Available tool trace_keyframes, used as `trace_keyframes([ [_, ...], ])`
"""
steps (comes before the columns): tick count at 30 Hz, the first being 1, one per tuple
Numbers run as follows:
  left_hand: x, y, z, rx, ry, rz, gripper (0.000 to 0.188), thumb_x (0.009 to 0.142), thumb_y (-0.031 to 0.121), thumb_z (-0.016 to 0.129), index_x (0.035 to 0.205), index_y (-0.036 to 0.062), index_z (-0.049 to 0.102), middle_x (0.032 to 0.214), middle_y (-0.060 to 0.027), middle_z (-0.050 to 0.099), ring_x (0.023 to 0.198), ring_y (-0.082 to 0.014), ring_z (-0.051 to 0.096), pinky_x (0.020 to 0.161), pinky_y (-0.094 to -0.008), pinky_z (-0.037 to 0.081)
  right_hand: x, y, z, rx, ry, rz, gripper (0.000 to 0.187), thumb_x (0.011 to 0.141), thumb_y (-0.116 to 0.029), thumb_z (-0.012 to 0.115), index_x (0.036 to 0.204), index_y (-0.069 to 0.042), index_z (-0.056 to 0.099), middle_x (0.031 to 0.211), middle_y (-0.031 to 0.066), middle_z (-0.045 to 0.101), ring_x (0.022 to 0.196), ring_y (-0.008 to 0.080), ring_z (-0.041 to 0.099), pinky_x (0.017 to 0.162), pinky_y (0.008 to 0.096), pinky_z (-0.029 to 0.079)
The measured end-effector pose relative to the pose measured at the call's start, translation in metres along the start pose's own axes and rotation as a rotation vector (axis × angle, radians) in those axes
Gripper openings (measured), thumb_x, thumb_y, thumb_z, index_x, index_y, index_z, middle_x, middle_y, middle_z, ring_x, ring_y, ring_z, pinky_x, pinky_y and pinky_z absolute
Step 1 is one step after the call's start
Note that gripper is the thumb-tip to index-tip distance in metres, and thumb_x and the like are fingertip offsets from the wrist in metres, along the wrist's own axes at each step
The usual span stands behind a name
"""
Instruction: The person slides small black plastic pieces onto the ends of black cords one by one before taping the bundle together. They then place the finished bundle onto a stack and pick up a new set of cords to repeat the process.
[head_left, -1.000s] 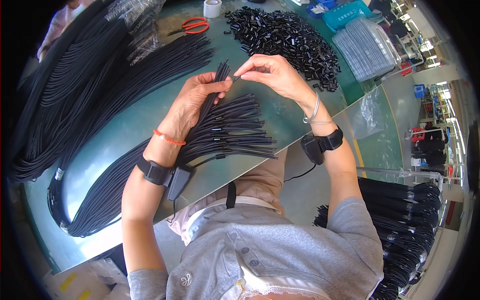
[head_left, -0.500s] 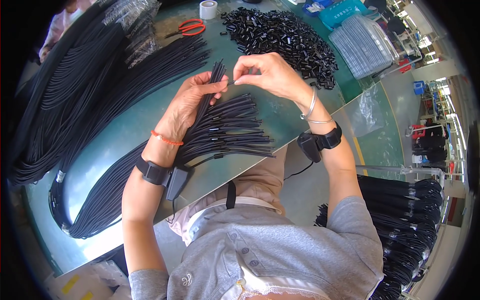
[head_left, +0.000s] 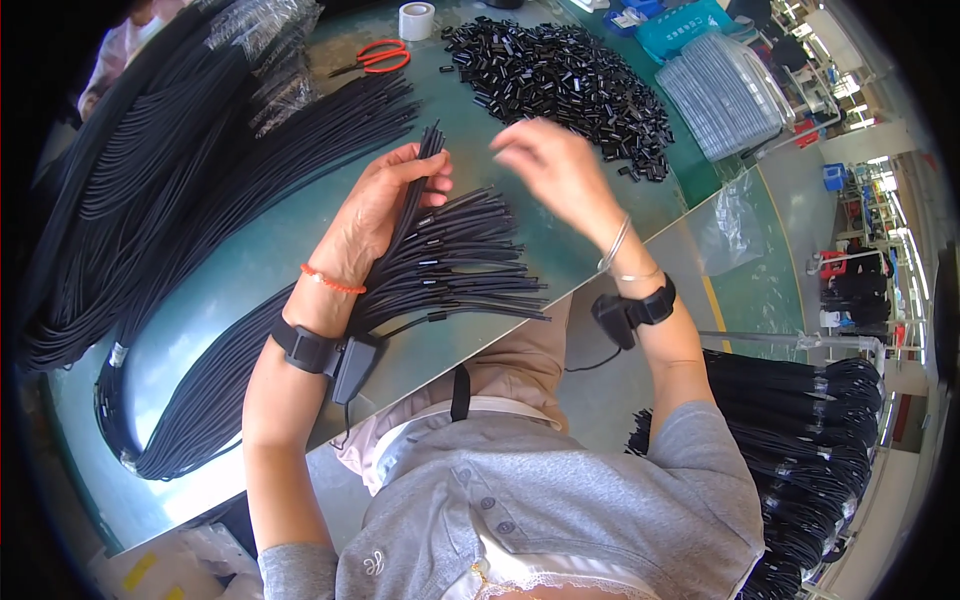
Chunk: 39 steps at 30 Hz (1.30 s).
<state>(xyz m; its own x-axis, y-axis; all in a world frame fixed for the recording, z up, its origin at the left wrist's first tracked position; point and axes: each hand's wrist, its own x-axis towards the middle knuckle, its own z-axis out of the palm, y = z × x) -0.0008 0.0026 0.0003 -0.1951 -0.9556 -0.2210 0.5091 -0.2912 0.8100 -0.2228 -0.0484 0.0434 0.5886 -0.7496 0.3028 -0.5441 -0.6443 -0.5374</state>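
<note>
On the left, a thick heap of black cables sprawls over the green table. To its right, your left hand grips a bunch of black cable ends, tips pointing away from you. If that hold loosens, ends could slip down among the fanned cables lying just nearer to you. The nearest of those reach the table's near edge, where brushing clothing could drag them. Farther right, your right hand is a blur, apart from the bunch; I cannot tell whether its fingers hold anything. A careless sweep could scatter the pile of small black pieces beyond it. Half a second earlier, your right fingertips are at the bunch, pinching something thin beside your left thumb; now they are away to the right, while your left hand stays around the bunch.
</note>
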Motion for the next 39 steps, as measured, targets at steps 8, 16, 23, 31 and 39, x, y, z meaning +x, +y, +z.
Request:
trace_keyframes([
  [8, -0.002, 0.006, 0.002, 0.023, -0.085, -0.086, 0.015, 0.089, 0.014, 0.066, 0.099, 0.0027, 0.064, 0.081, -0.0004, 0.061, 0.07, -0.0064, 0.055, 0.061, -0.02, 0.044, 0.001, 0.077, 0.007, -0.391, 0.202, -0.177, 0.024, 0.082, -0.004, 0.067, 0.105, -0.01, 0.067, 0.089, 0.0075, 0.061, 0.087, 0.0246, 0.061, 0.074, 0.0313, 0.05],
  [16, 0.0, 0.003, 0.004, 0.042, -0.078, -0.069, 0.015, 0.085, 0.01, 0.069, 0.098, 0.0019, 0.065, 0.081, -0.0006, 0.062, 0.067, -0.0064, 0.054, 0.06, -0.0191, 0.043, 0.013, 0.046, 0.003, 0.505, 0.056, 0.147, 0.018, 0.087, -0.012, 0.068, 0.104, -0.007, 0.066, 0.091, 0.0056, 0.066, 0.087, 0.0164, 0.063, 0.076, 0.0283, 0.052],
  [23, 0.0, 0.002, 0.004, 0.025, -0.069, -0.059, 0.015, 0.085, 0.01, 0.07, 0.097, 0.003, 0.066, 0.081, -0.001, 0.063, 0.067, -0.0059, 0.054, 0.06, -0.0185, 0.043, 0.011, -0.004, 0.009, 1.13, -0.132, 0.429, 0.016, 0.09, -0.018, 0.068, 0.1, -0.006, 0.063, 0.092, 0.0041, 0.067, 0.087, 0.0105, 0.063, 0.075, 0.0241, 0.051],
  [31, -0.002, 0.003, 0.004, 0.061, -0.071, -0.016, 0.014, 0.086, 0.012, 0.07, 0.096, 0.0036, 0.066, 0.079, 0.0006, 0.061, 0.064, -0.0047, 0.052, 0.059, -0.0177, 0.041, 0.012, 0.0, 0.021, 1.006, -0.111, 0.299, 0.016, 0.088, -0.017, 0.069, 0.097, -0.004, 0.063, 0.09, 0.0029, 0.066, 0.08, 0.01, 0.064, 0.072, 0.0213, 0.05],
  [39, -0.002, 0.004, 0.004, 0.137, -0.084, -0.025, 0.011, 0.086, 0.014, 0.071, 0.092, 0.0059, 0.065, 0.079, 0.0017, 0.06, 0.064, -0.0047, 0.051, 0.059, -0.0176, 0.041, 0.018, 0.001, 0.016, 0.877, -0.199, 0.238, 0.011, 0.085, -0.012, 0.072, 0.091, -0.005, 0.065, 0.086, 0.0008, 0.066, 0.08, 0.0075, 0.061, 0.074, 0.0208, 0.048],
])
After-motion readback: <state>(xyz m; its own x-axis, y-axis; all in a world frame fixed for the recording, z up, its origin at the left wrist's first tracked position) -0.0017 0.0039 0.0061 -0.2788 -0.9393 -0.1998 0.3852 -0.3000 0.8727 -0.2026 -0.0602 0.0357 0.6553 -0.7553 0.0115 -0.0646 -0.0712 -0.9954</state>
